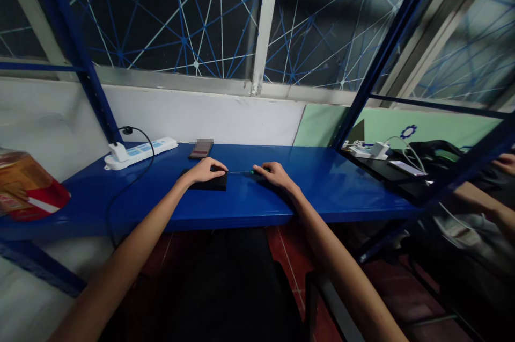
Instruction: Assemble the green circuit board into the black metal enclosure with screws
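My left hand [206, 170] lies over a flat black box [213, 183] on the blue tabletop, fingers curled and thumb along the box's right side. My right hand [274, 172], to the right of it, is closed around the green handle of a screwdriver [240, 172]. The thin metal shaft points left, its tip close to the right side of the box by my left thumb. Whether the tip touches the box I cannot tell. Most of the handle is hidden by my fingers.
On the blue table [249, 208], a phone [201, 148] lies behind my left hand. A white power strip [140, 153] with a black cable sits back left, a red and orange package [30, 186] far left. Right of a blue post, another person's arm [483, 199] shows beside a second desk.
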A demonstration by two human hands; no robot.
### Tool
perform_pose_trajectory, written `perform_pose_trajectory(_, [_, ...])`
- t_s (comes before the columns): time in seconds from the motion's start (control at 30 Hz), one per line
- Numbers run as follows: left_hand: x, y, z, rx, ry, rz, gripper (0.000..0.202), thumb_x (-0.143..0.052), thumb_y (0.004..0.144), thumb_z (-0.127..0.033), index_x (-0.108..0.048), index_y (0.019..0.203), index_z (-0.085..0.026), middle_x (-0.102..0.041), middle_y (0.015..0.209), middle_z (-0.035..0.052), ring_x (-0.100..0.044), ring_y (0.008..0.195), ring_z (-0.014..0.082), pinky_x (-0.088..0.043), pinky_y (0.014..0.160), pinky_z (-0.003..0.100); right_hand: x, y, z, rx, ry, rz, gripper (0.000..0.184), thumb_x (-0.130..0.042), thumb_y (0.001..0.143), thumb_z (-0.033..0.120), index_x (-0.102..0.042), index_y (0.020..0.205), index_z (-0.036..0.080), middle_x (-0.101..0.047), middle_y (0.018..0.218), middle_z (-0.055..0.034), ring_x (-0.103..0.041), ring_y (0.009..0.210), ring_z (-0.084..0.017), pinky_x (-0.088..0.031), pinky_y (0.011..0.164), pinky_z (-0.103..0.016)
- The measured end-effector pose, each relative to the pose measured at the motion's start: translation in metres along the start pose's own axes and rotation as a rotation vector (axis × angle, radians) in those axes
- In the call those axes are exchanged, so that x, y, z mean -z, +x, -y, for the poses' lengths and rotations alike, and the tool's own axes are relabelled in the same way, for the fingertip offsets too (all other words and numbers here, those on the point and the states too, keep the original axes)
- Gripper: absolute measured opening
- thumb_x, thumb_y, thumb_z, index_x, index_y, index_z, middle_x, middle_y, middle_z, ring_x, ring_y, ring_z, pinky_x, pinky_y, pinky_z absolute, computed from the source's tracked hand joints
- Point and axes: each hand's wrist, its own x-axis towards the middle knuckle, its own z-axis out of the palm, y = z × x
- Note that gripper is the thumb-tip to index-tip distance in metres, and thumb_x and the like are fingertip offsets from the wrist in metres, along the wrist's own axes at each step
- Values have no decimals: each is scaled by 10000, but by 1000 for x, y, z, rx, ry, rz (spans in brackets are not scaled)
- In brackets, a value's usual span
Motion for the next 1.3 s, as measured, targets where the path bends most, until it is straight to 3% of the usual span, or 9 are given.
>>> perform_pose_trajectory(0.1, [-1,2,5,47,0,-83,327,-574,835,-404,-739,1037,-209,-714,1102,85,-661,977,255,-517,843,340,0,1,0,-23,18,-42,589,-531,758,727,-647,690,154,-522,588,7,-452,584,-126,-283,535,-246])
perform_pose_trajectory(0.23, [-5,4,17,171,104,-365,342,-512,823,-212,-722,1091,-174,-697,1131,95,-642,1051,254,-496,929,355,-1,3,-2,-77,-46,-185,565,-486,813,699,-641,698,168,-507,569,10,-446,570,-127,-269,535,-251])
perform_pose_trajectory(0.43, [-9,4,21,155,232,-234,419,-446,861,-190,-661,1219,-224,-634,1290,66,-564,1219,271,-441,1012,381,-12,6,0,-15,-175,-155,436,-439,917,571,-631,840,188,-608,683,-16,-515,622,-143,-278,559,-244])
perform_pose_trajectory(0.67, [-9,4,15,149,234,-134,453,-395,893,-212,-618,1281,-282,-562,1382,18,-523,1275,249,-450,974,335,-24,9,10,47,-352,-135,410,-417,945,569,-603,904,206,-660,731,-41,-586,663,-173,-268,570,-254])
perform_pose_trajectory(0.73, [-8,3,10,148,228,-118,464,-383,902,-223,-587,1315,-281,-547,1397,17,-584,1200,241,-464,940,324,-25,9,10,55,-379,-130,413,-413,948,571,-601,903,206,-672,752,-49,-604,687,-180,-271,575,-254])
perform_pose_trajectory(0.87, [-6,1,1,226,200,-77,493,-375,915,-250,-511,1389,-256,-615,1319,50,-707,808,204,-499,805,304,-25,8,9,60,-394,-124,419,-399,951,576,-597,913,209,-681,763,-49,-612,694,-182,-273,574,-253])
perform_pose_trajectory(1.0, [-5,0,-3,239,196,-93,465,-388,912,-269,-565,1341,-239,-627,1301,62,-705,738,199,-504,795,307,-25,7,10,78,-400,-116,407,-411,950,566,-596,887,209,-678,748,-44,-607,679,-177,-268,571,-253])
perform_pose_trajectory(1.17, [-7,2,3,180,145,-174,453,-459,887,-272,-570,1326,-259,-653,1267,39,-688,979,229,-501,870,311,-24,7,11,92,-362,-124,395,-420,950,554,-600,879,210,-665,725,-35,-581,640,-163,-260,567,-253])
perform_pose_trajectory(1.3, [-7,4,9,138,67,-331,519,-516,851,-250,-525,1366,-186,-694,1177,71,-636,1096,244,-491,931,349,-23,6,10,96,-301,-152,416,-413,946,564,-608,873,204,-622,656,-16,-530,576,-146,-250,546,-252])
